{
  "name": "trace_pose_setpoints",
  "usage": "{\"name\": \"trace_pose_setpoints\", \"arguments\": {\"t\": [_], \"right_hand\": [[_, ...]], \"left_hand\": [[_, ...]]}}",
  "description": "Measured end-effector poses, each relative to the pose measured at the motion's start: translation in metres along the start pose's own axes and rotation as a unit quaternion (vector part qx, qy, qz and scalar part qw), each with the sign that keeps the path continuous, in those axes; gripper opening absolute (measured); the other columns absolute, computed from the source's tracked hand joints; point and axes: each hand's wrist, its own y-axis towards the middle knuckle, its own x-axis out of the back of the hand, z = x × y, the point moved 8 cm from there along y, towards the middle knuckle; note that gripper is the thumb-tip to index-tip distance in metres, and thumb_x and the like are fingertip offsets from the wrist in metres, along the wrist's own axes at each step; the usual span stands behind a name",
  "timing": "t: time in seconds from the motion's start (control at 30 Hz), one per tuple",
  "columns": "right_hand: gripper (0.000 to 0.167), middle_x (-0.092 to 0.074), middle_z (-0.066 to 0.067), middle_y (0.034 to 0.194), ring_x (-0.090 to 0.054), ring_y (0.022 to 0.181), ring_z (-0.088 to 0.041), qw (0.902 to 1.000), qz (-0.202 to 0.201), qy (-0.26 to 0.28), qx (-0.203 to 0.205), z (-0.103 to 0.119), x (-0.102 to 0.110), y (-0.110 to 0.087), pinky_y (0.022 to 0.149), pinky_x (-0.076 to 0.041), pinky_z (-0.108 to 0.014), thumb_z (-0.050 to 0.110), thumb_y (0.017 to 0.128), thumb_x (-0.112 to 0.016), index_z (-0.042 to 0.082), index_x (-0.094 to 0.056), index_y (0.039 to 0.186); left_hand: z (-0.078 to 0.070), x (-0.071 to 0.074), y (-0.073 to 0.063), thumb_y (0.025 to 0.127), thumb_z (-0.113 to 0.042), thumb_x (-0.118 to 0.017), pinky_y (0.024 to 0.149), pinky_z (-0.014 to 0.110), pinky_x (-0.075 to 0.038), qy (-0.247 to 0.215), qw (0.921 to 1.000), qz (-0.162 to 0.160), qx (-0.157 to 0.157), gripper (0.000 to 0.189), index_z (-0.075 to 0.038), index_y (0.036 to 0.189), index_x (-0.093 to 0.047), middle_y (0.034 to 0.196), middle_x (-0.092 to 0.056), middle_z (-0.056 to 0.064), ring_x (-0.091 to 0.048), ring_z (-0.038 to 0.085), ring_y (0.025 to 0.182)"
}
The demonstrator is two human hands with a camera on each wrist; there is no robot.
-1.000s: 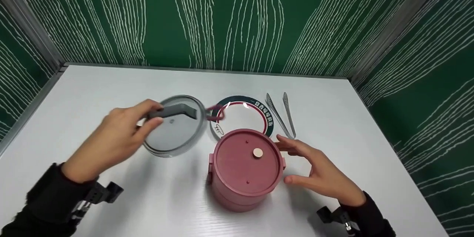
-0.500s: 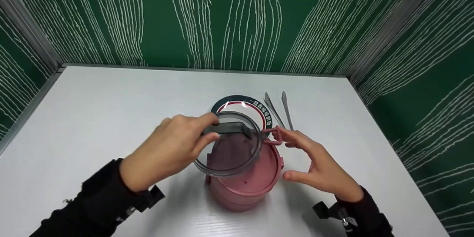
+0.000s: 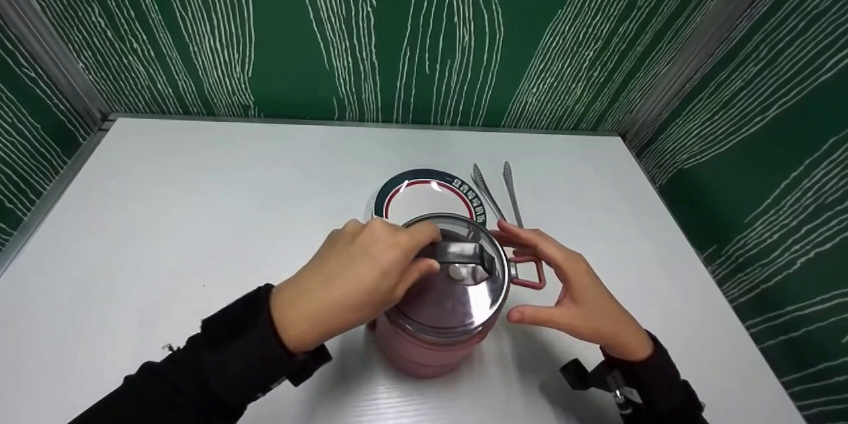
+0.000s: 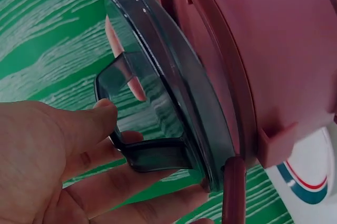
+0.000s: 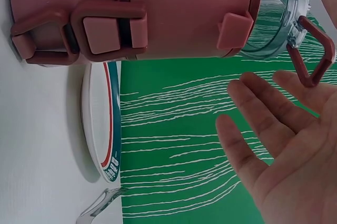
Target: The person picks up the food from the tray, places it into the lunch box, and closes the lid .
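Observation:
A pink stacked lunch box point(image 3: 424, 359) stands upright on the table, its tiers fastened by side clips in the right wrist view. Above its top is a clear grey lid point(image 3: 457, 308), tilted, with a gap at one side in the left wrist view. My left hand point(image 3: 354, 271) pinches the lid's handle point(image 4: 152, 153) between thumb and fingers. From the lid's right edge a pink clip point(image 5: 324, 37) sticks out. Close by the lunch box's right side, my right hand point(image 3: 570, 291) is held with fingers spread and nothing in them.
Behind the lunch box lies a white plate point(image 3: 391, 193) with a dark green and red rim, partly hidden. Metal tongs point(image 3: 512, 191) lie right of the plate. A green wall point(image 3: 298, 46) with white lines borders the white table point(image 3: 232, 185).
My left hand has carried the lid rightward from the left of the lunch box to over its top. My right hand has stayed nearly still.

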Motion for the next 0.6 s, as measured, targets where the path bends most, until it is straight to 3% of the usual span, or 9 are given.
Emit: {"name": "trace_pose_setpoints", "arguments": {"t": [0.17,0.33,0.6], "right_hand": [[0.099,-0.057,-0.008,0.146,-0.054,0.135,-0.027,0.9998,0.007,-0.013,-0.01,0.0,-0.004,0.001,0.111,-0.043,-0.029,0.014,0.068,-0.096,0.007,-0.047,0.153],[0.097,-0.056,-0.007,0.148,-0.053,0.135,-0.027,0.9995,0.02,-0.02,-0.011,-0.001,-0.009,0.001,0.105,-0.049,-0.033,0.016,0.069,-0.096,0.009,-0.048,0.153],[0.095,-0.056,-0.003,0.148,-0.052,0.136,-0.025,0.9985,0.03,-0.036,-0.03,-0.006,-0.011,-0.002,0.109,-0.046,-0.03,0.02,0.07,-0.096,0.012,-0.05,0.152]], "left_hand": [[-0.003,-0.005,0.001,0.099,-0.034,-0.069,0.05,0.04,-0.054,0.009,0.9999,0.005,0.003,0.018,-0.018,0.108,-0.068,0.083,-0.073,-0.001,-0.07,0.023,0.068],[-0.002,-0.006,-0.001,0.099,-0.034,-0.07,0.046,0.037,-0.049,0.023,0.9997,0.006,0.012,0.017,-0.018,0.104,-0.068,0.078,-0.07,-0.002,-0.068,0.023,0.062],[-0.008,-0.006,-0.003,0.097,-0.036,-0.072,0.042,0.037,-0.044,0.07,0.9971,-0.029,-0.008,0.02,-0.017,0.094,-0.065,0.063,-0.06,-0.006,-0.06,0.021,0.052]]}}
